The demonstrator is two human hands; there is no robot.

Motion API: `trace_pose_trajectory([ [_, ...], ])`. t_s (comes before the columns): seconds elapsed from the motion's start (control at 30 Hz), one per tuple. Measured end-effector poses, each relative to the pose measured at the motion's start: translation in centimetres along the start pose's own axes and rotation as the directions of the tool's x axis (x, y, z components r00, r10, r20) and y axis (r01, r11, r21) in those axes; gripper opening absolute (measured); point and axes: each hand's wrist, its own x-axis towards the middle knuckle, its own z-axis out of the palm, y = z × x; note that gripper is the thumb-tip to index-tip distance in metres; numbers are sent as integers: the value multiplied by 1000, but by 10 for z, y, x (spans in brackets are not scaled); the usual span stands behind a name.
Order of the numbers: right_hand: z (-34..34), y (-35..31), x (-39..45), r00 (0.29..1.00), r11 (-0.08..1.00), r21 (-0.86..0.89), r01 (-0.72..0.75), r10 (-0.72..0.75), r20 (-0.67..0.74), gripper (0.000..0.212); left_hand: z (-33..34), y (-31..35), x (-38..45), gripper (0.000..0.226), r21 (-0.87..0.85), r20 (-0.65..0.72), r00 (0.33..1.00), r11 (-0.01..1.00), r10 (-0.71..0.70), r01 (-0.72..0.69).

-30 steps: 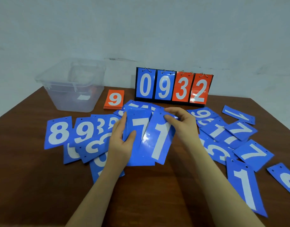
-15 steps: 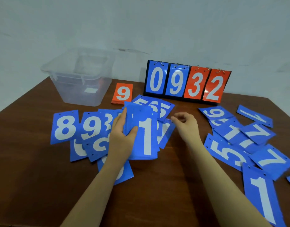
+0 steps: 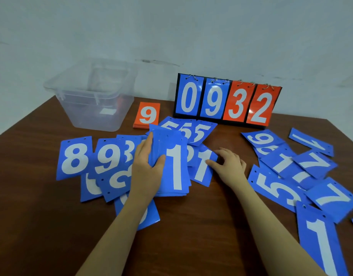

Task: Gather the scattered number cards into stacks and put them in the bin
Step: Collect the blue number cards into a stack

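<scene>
The left hand (image 3: pixel 146 172) has its grip closed around a stack of blue cards (image 3: pixel 171 166), thumb across the face and fingers along the far edge; the top card shows a white 1. The stack is held just above the table (image 3: pixel 201 226), tilted toward the camera. The right hand (image 3: pixel 229 166) lies beside it with fingers curled, its fingertips pinching the edge of another blue 1 card (image 3: pixel 201 168) lying flat on the table, partly under the stack. Behind these lie overlapping 5 cards (image 3: pixel 199 132). To the left are a blue 8 card (image 3: pixel 74 158) and a heap of overlapping 9 and 3 cards (image 3: pixel 112 166). To the right, well apart, more blue cards (image 3: pixel 295 172) lie scattered. Farther back sit an orange stack topped with a 9 (image 3: pixel 147 116), a clear plastic bin (image 3: pixel 92 96), and a flip scoreboard (image 3: pixel 225 102) reading 0932.
</scene>
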Motion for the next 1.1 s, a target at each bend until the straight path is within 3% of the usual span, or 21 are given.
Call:
trace_pose_trajectory([
  [0.07,-3,3,-6,998,985,172,-5,16,-65,36,-1,2,-4,61,-3,4,1000,1000,-1,1],
  [0.17,-13,3,-21,984,862,505,26,66,-163,42,-4,3,-10,60,-4,0,1000,1000,8,-8],
  [0.3,-35,-1,-35,958,771,630,97,100,-270,56,-5,8,-18,58,-3,-4,999,999,51,-51],
  [0.4,-58,-15,-50,938,709,685,169,97,-331,56,2,18,-23,58,-5,2,996,996,94,-94],
  [0.53,-61,-28,-76,987,501,859,103,54,-150,48,16,32,-32,57,-49,57,998,999,12,-9],
  [0.6,-50,-29,-84,991,575,812,95,22,-131,45,24,37,-36,57,-55,89,996,998,-19,24],
  [0.83,-34,-25,-92,964,806,559,194,-51,-261,54,48,45,-57,59,-82,185,982,996,-26,42],
  [1.0,-50,13,-91,978,879,465,105,-5,-210,48,64,42,-60,63,-43,187,979,994,-87,96],
  [1.1,-65,53,-79,976,979,204,-26,69,-205,48,71,42,-58,62,-86,181,980,991,-87,104],
])
